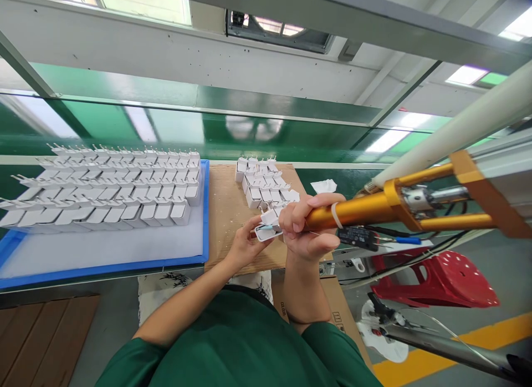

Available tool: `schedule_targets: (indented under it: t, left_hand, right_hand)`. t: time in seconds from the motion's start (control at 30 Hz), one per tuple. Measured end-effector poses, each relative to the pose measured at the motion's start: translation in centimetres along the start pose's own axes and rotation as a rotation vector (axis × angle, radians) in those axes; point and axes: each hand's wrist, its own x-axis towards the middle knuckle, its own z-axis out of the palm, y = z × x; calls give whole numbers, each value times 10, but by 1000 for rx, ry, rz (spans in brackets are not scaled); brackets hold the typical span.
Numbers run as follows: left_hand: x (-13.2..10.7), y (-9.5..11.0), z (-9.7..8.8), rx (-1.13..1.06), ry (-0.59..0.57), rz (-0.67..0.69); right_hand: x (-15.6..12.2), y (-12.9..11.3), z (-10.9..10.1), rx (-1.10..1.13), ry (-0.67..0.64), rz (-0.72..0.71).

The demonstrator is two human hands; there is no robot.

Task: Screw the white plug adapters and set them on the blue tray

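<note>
My left hand (242,246) holds a white plug charger (266,233) by its side, near the front of the cardboard sheet (222,209). The charger's near face looks open, with something light blue at it. My right hand (310,229) is wrapped around the front of a gold cylindrical tool (366,209), which points left. The tool's tip is hidden behind my right fingers, close to the charger; I cannot tell whether they touch. Just beyond my hands, a small group of white plug chargers (266,183) stands in rows on the cardboard.
At left, a blue-edged tray (205,209) holds many white chargers in rows, pins up. A crumpled white tissue (324,186) lies behind the tool. Cables (399,265) hang below it, near a red stool (449,279). A pale pole (457,115) slants at right.
</note>
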Motion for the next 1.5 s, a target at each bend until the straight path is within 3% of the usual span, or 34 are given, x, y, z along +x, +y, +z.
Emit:
schedule_targets:
  t: [0.83,1.03,1.37,1.5]
  left_hand:
    - [-2,-3,-2,-38,-1,-41]
    - [-3,0,-1,1,0,-71]
    - [-6,14,-4,112,-11,-40]
    - [-5,16,-8,187,-23,-34]
  right_hand:
    - [-1,2,-2,-95,27,18]
    - [-1,1,-2,-120,57,44]
    - [0,0,-3,-53,-5,-1]
    - [-2,6,-5,-143,60,-12]
